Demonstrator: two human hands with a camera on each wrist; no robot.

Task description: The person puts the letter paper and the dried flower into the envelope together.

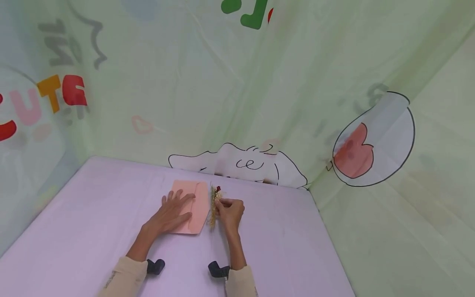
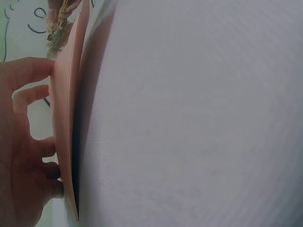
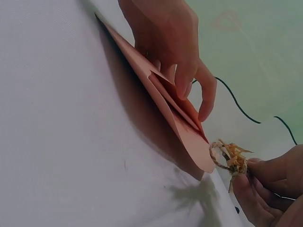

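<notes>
A pink paper envelope lies on the table with its flap folded out to the right. My left hand rests on it with fingers spread, fingertips pressing the paper near the pocket opening. In the right wrist view the envelope gapes a little along that opening. My right hand pinches a small dried flower bunch between thumb and fingers, just right of the flap. The bunch has a dark red bloom at its far end, and in the right wrist view a twisted twine loop shows on it.
A pale lilac cloth covers the table. Behind it hangs a light green curtain printed with letters and drawings, which also closes off both sides. Dark straps sit at both wrists.
</notes>
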